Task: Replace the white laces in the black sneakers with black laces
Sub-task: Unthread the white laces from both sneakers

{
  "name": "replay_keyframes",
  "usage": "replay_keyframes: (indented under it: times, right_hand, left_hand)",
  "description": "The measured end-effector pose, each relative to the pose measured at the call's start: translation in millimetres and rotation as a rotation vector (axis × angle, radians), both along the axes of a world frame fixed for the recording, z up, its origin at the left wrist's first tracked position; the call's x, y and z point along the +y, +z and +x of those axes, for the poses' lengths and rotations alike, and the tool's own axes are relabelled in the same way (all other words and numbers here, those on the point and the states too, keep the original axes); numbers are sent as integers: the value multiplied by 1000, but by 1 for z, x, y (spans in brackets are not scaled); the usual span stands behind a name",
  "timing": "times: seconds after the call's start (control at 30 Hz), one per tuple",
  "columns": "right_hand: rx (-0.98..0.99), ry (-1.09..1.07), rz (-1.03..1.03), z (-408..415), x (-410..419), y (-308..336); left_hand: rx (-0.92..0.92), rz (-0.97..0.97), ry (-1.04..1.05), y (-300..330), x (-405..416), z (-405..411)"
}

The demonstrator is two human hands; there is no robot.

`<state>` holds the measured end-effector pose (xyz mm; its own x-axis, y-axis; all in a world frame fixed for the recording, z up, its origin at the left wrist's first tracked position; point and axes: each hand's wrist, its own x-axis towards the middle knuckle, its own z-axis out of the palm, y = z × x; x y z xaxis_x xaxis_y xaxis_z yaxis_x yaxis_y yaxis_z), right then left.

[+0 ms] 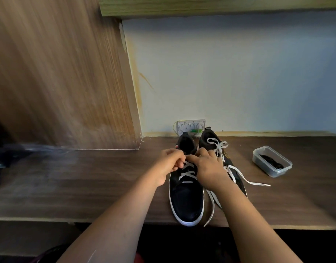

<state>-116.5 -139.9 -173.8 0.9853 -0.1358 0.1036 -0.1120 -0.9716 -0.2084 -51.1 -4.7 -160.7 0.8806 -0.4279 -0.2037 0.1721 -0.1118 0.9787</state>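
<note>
Left sneaker: black with a white sole rim, lying on the tabletop with its toe pointing toward the person and reaching the front edge.
Right sneaker: standing just beside the first, partly hidden behind the right forearm.
White laces: still crossing through the left sneaker's lower eyelets; the right sneaker's white lace is trailing loose over the tabletop and past the front edge.
Left hand: fingers curling in and pinching the lace at the upper eyelets of the left sneaker.
Right hand: fingers bending and gripping the same lace from the other side, fingertips meeting those of the left hand.
Black laces: lying coiled inside a clear plastic container, well apart to the right of the sneakers.
Wall socket: sitting behind the heels.
</note>
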Motion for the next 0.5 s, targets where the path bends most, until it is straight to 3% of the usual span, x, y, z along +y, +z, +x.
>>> replay_keyframes:
  times: [0.1, 0.23, 0.33, 0.43, 0.5]
  right_hand:
    - [-3, -32, 54, 2, -3, -1]
    - [-15, -42, 145, 2, 3, 0]
    - [-40, -48, 151, 1, 2, -2]
    - [-46, -67, 158, 0, -2, -3]
    - [-39, -88, 159, 0, -5, -2]
  left_hand:
    - [49, -100, 28, 3, 4, 6]
    - [35, 220, 126, -10, 2, 8]
    - [93, 295, 84, -19, -10, 5]
    - [155, 218, 68, -14, -15, 8]
    - [297, 30, 62, -11, -8, 12]
